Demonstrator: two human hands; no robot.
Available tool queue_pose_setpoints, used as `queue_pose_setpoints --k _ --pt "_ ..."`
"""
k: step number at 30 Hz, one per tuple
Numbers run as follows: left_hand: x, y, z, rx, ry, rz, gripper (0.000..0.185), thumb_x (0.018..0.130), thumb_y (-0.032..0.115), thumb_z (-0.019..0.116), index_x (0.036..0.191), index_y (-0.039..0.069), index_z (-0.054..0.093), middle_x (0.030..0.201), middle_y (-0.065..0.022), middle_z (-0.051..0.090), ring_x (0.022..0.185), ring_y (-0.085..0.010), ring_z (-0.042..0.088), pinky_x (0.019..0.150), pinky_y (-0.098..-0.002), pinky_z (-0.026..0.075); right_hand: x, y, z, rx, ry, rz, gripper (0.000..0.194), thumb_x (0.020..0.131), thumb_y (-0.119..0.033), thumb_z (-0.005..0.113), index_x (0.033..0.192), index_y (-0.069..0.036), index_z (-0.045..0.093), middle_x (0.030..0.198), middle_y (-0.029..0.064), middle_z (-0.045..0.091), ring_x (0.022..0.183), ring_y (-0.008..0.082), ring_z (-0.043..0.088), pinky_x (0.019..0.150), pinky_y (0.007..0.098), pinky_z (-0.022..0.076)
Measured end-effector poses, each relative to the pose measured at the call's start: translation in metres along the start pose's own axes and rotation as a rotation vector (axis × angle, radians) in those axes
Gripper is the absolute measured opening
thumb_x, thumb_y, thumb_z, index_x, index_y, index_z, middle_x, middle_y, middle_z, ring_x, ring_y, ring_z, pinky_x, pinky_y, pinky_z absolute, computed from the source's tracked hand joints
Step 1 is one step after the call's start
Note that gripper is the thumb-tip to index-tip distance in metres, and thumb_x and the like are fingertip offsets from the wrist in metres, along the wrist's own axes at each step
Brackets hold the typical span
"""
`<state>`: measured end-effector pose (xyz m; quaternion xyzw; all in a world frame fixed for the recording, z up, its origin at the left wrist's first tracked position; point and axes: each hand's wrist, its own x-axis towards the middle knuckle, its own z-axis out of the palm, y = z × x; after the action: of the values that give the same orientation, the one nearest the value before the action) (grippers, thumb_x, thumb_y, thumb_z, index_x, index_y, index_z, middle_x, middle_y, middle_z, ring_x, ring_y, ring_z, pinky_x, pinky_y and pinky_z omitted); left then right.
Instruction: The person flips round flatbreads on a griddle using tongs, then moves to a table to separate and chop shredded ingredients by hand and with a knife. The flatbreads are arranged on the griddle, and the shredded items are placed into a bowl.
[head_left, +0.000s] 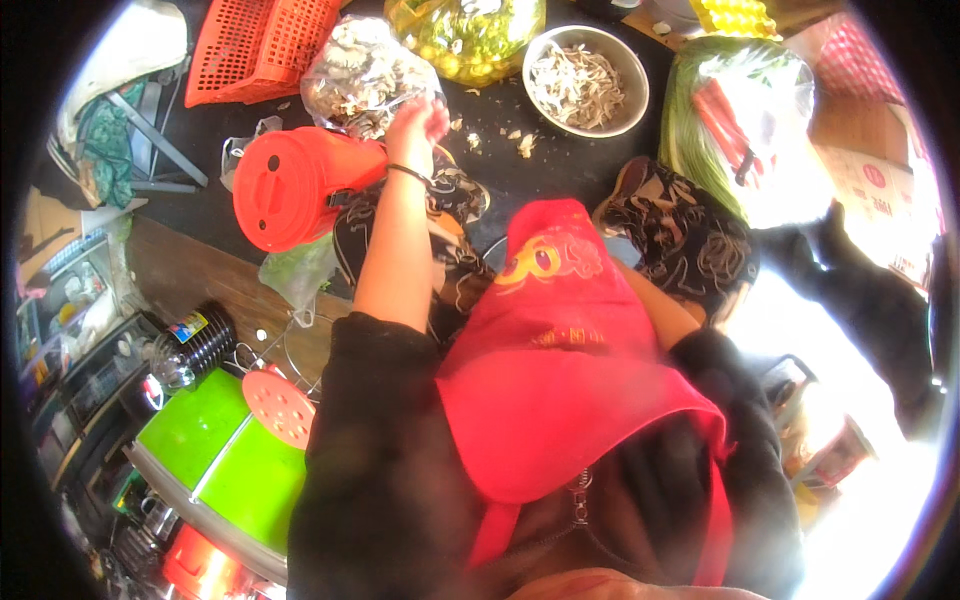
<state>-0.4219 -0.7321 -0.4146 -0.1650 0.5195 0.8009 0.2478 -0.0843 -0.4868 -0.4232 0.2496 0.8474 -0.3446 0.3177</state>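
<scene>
My left hand (418, 126), with a dark band at the wrist, is at the right side of a clear plastic bag (360, 71) of what look like pale oyster mushrooms. Its fingers are partly curled and blurred by glare; whether they grip the bag or a piece is not clear. My right hand is out of view: its forearm passes behind the red apron (547, 330). To the right of the bag, a round metal bowl (641, 86) holds torn mushroom strips (576, 86). Small mushroom scraps (526, 145) lie on the dark ground between them.
Close to my left forearm lies a red lidded jug (289, 187). Beyond are a red plastic basket (259, 49) and a yellow see-through container (465, 37) with greens. Bagged long green vegetables (686, 120) stand at right. A black animal (862, 292) is beside my right leg.
</scene>
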Motion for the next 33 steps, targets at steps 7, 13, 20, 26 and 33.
queue_pose_setpoints --k 7,13,20,26,33 --pt "0.125 -0.157 -0.104 0.601 0.235 -0.286 0.022 0.078 0.008 0.057 0.099 0.003 0.061 0.08 -0.0122 0.063 0.071 -0.0247 0.061 0.067 -0.0361 0.049 0.059 -0.011 -0.035 0.102 -0.063 0.082 0.023 0.076 -0.021 0.053 0.086 -0.002 0.061 0.085 0.0199 0.063 0.079 0.0356 0.062 0.068 0.044 0.049" --pt "0.207 -0.282 -0.141 0.961 0.576 -0.155 0.06 0.065 0.006 0.075 0.119 0.01 0.049 0.084 -0.0081 0.059 0.071 -0.018 0.059 0.055 -0.0316 0.05 0.147 -0.019 -0.067 0.164 -0.169 0.122 0.024 0.076 -0.022 0.053 0.087 -0.002 0.06 0.085 0.0199 0.063 0.079 0.0357 0.062 0.068 0.044 0.049" --pt "0.24 -0.292 -0.116 0.489 0.569 -0.512 0.012 0.072 0.0 0.063 0.082 0.005 0.057 0.073 -0.0082 0.059 0.065 -0.0205 0.058 0.053 -0.033 0.049 0.181 -0.053 -0.087 0.182 -0.232 0.106 0.025 0.077 -0.023 0.052 0.087 -0.001 0.06 0.085 0.0199 0.063 0.08 0.0357 0.062 0.068 0.044 0.049" --pt "0.28 -0.234 -0.09 0.036 0.236 -0.661 0.023 0.082 0.005 0.053 0.105 0.001 0.053 0.089 -0.0161 0.06 0.081 -0.024 0.06 0.07 -0.0325 0.051 0.188 -0.088 -0.095 0.079 -0.197 0.044 0.026 0.077 -0.024 0.052 0.088 -0.001 0.06 0.085 0.0199 0.063 0.08 0.0357 0.062 0.068 0.0441 0.049" --pt "0.215 -0.216 -0.091 0.233 0.579 -0.402 0.023 0.063 -0.007 0.064 0.08 0.007 0.061 0.068 -0.0093 0.057 0.06 -0.0255 0.059 0.051 -0.0354 0.052 0.2 -0.043 -0.1 -0.374 -0.543 -0.021 0.027 0.078 -0.025 0.052 0.088 -0.001 0.059 0.085 0.0199 0.063 0.08 0.0358 0.062 0.068 0.0441 0.0489"
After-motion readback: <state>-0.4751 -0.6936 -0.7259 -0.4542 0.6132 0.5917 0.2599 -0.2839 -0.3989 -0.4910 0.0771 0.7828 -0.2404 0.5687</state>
